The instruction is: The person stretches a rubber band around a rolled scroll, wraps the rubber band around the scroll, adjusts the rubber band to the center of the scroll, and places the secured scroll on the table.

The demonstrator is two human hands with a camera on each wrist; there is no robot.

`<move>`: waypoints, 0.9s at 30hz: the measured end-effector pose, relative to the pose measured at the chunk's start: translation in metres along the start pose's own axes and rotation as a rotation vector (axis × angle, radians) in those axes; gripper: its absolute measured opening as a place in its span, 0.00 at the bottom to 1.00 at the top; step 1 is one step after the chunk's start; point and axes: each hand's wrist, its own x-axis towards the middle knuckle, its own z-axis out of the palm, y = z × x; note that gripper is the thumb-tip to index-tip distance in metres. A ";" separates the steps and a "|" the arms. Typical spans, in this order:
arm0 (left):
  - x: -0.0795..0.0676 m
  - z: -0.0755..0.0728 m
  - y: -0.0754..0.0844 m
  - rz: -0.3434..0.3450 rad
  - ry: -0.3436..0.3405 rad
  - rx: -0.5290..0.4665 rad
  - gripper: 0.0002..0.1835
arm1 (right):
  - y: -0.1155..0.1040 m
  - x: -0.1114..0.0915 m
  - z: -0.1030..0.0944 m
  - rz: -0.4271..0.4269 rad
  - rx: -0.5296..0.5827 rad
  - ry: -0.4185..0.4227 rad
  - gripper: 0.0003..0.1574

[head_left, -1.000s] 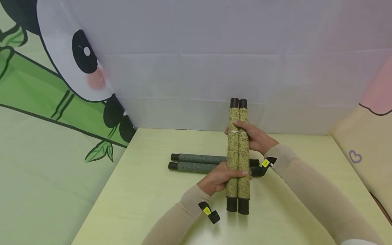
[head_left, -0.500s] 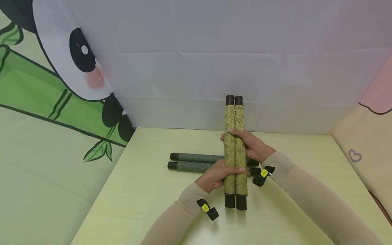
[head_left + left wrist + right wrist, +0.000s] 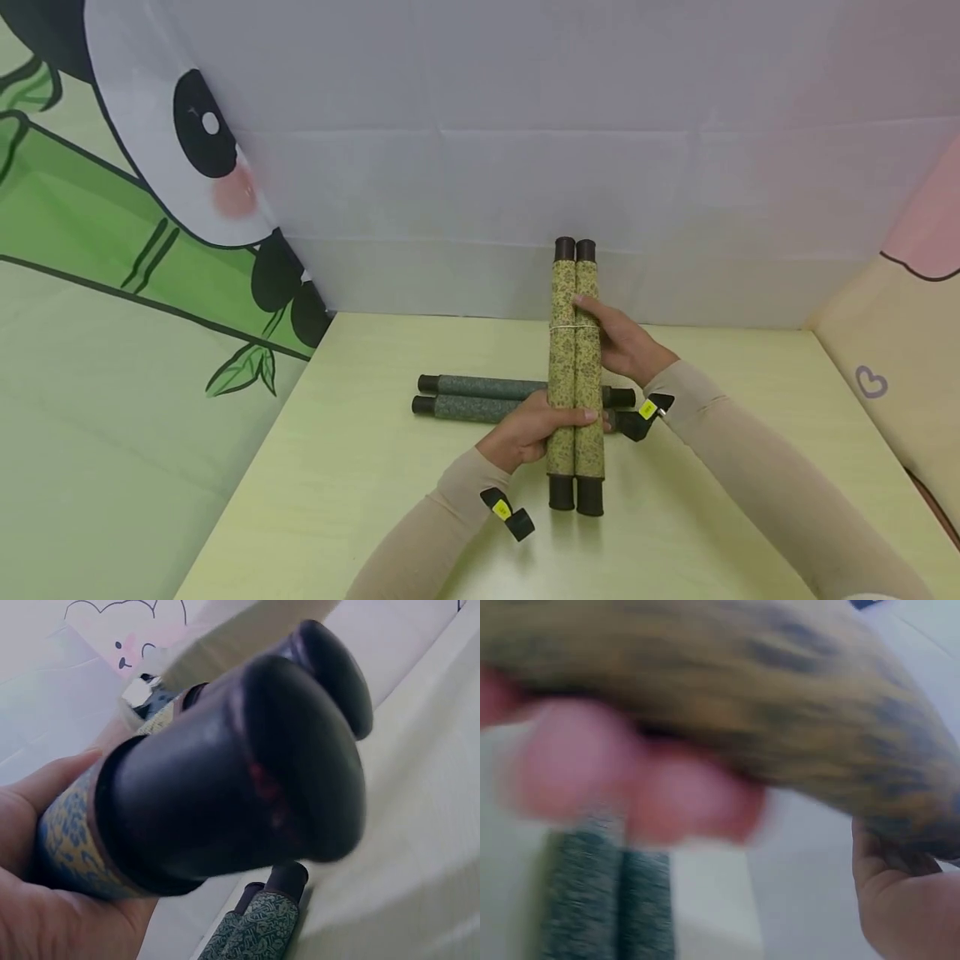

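Two yellow patterned scrolls with dark rod ends stand side by side above the table, bound by a thin pale band. My left hand grips both near their lower ends, its thumb lying across the front. Higher up, my right hand holds the pair from the right, thumb tip just above the band. In the right wrist view its fingertips show blurred beneath the yellow roll. A dark rod end fills the middle of the left wrist view.
Two green-grey scrolls with black ends lie crosswise on the pale table, partly hidden behind the yellow pair. A whitish backdrop rises behind the table's far edge, with a cartoon panda print at left.
The yellow scrolls have shifted slightly left. My right thumb has dipped over the band and risen above it again, so the band shows across both scrolls. The green-grey scrolls have stayed put.
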 end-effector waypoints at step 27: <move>0.008 -0.005 0.002 0.047 -0.024 0.017 0.19 | 0.024 -0.008 0.005 0.026 -0.083 -0.006 0.28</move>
